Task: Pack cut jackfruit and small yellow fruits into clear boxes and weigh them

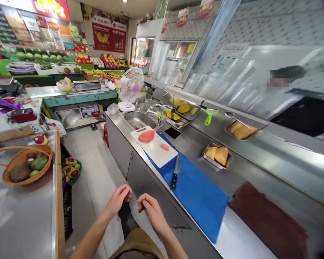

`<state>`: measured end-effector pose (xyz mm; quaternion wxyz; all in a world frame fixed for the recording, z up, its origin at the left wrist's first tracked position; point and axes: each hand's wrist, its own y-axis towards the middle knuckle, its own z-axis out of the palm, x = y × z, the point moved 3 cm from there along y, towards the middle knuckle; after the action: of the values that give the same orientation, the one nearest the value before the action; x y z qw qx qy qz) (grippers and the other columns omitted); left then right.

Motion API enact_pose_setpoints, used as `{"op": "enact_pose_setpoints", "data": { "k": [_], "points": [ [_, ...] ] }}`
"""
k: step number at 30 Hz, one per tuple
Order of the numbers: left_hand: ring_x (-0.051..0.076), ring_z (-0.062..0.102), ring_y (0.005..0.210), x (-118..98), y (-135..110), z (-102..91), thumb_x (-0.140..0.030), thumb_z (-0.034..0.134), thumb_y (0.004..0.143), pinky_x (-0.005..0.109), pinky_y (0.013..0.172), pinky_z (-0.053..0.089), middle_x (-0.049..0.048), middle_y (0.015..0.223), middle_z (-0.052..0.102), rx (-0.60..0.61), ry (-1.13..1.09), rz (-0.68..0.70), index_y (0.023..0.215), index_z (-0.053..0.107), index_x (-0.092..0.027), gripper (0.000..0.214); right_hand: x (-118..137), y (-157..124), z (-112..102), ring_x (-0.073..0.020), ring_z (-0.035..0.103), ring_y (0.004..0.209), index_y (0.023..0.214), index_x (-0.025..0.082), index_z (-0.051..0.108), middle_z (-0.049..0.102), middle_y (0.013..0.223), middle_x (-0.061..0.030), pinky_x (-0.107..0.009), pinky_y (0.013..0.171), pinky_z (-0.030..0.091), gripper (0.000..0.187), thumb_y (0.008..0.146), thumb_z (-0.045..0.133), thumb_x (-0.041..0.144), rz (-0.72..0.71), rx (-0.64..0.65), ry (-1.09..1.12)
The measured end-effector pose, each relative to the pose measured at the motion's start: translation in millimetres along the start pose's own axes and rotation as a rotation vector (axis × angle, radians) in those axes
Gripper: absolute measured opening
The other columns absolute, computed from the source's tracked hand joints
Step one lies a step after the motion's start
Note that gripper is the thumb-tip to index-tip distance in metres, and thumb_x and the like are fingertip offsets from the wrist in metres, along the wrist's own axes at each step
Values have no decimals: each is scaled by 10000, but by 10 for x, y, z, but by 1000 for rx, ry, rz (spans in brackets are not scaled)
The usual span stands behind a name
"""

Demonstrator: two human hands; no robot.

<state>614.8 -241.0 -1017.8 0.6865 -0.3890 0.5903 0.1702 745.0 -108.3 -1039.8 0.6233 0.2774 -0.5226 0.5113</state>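
Note:
My left hand (118, 199) and my right hand (150, 210) hang close together in front of my body, over the floor beside the steel counter (232, 230). Both have fingers curled inward, and I see nothing in either. On the counter ahead lies a white cutting board (155, 149) with a large pink fruit piece (146, 136) and a small pink piece (165, 146). A black-handled knife (175, 172) rests on a blue cloth (197, 190), just past the board, well beyond my hands.
A sink (137, 119) with a tap sits behind the board. Metal trays of yellow fruit (218, 155) line the counter's back, with a green peeler (210, 116). A brown mat (270, 219) lies at right. A basket of fruit (24, 167) stands on the left table. A fan (131, 84) stands beyond.

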Motion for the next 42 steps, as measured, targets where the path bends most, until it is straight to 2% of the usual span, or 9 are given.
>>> {"op": "enact_pose_setpoints", "data": {
  "k": [3,6,10,16,21,25,28,32,42],
  "points": [
    [177,595,725,-528,920,-68,-850,727,807,338,746,498,36,756,649,-7,108,79,785,633,-214,643,117,887,-251,-199,609,678,827,228,715,661,673,-7,-352,746,492,262,873,700,486,-5,22,60],
    [209,634,731,-1208,1636,-63,-765,678,857,396,773,557,49,764,674,76,259,133,787,634,-243,529,372,1683,-527,-189,545,606,763,231,685,601,597,10,-341,672,438,369,748,755,593,17,-151,107],
    [298,734,813,-1913,2437,-142,-696,610,866,505,839,611,53,809,736,186,488,174,771,651,-342,369,879,2362,-788,-199,574,667,826,226,716,628,638,8,-349,738,453,375,767,777,591,-49,-252,103],
    [298,733,844,-2761,4098,-116,-566,622,845,508,887,613,57,847,742,199,587,314,787,628,-307,265,1371,2790,-1007,-206,597,709,862,232,728,646,677,4,-353,776,456,378,879,746,609,-83,-283,43],
    [274,738,1012,-3802,5756,460,-333,639,933,455,1043,581,70,1002,759,143,667,499,956,696,-256,98,1389,2857,-1062,-213,615,739,896,233,740,656,703,-1,-352,811,475,423,907,751,656,-17,-503,-41],
    [340,632,1409,-4452,6968,1030,-245,677,975,521,1282,421,190,1395,693,32,662,593,1375,666,-162,408,1410,2710,-950,-221,613,749,901,238,744,658,723,-10,-352,806,485,496,900,748,734,39,-798,-55],
    [424,492,1571,-4621,7664,1369,-390,798,936,570,1330,352,243,1595,555,-57,776,563,1544,590,-175,677,1421,2655,-798,-225,605,743,895,238,741,651,713,-12,-353,792,480,562,876,745,800,83,-980,-75],
    [500,435,1587,-4507,8197,1707,-583,976,747,600,1303,367,299,1718,392,27,879,366,1673,468,-180,1131,1409,2734,-638,-229,612,763,911,238,747,660,722,-14,-352,811,481,623,849,738,858,134,-1133,-122],
    [475,470,1484,-4237,8452,1977,-528,1005,717,654,1204,425,260,1637,421,33,830,298,1610,469,-193,1094,1326,2606,-418,-246,636,755,919,223,770,673,714,-39,-365,789,521,726,795,753,938,243,-1334,-166]
  ]
}}
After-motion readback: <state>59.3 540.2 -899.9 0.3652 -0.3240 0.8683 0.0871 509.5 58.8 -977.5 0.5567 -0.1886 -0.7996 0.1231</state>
